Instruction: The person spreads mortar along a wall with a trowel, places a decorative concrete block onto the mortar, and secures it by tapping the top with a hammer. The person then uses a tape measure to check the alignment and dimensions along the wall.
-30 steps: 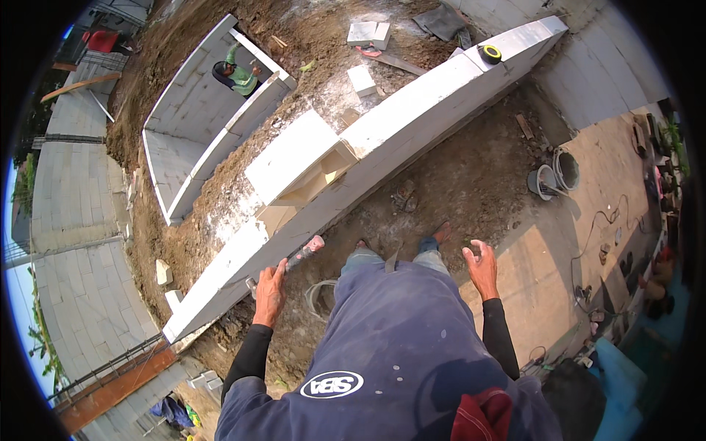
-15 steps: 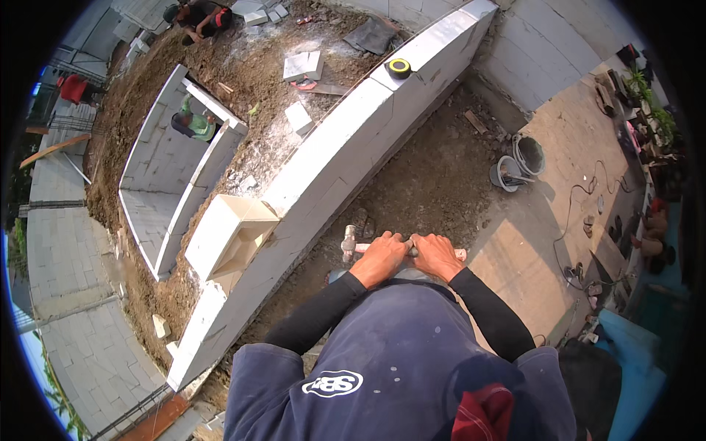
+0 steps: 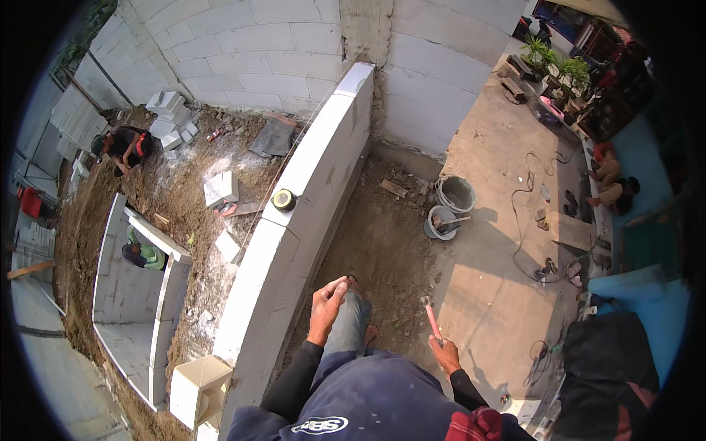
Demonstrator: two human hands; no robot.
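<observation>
My right hand [image 3: 445, 354] is wrapped round the lower handle of a hammer [image 3: 432, 317], its handle pinkish red and its head pointing away from me. The hammer is held low on my right, above the concrete floor. My left hand [image 3: 326, 310] is raised in front of my left leg, with thumb and fingers pressed together. Whatever it may hold is too small to make out. To its left runs a low wall of white blocks [image 3: 254, 272]. A yellow and black tape measure [image 3: 284, 200] lies on the wall's top.
A pale hollow block [image 3: 198, 389] sits at the wall's near end. Ahead stand two buckets [image 3: 456, 195], the nearer holding tools. A cable [image 3: 521, 228] snakes across the floor at right. Beyond the wall, a person [image 3: 125, 151] crouches and another [image 3: 143, 253] is inside a block enclosure.
Both hands were together at the hammer in front of my waist; now they are apart. The hammer has gone right with my right hand. My view has turned, bringing the far wall into sight.
</observation>
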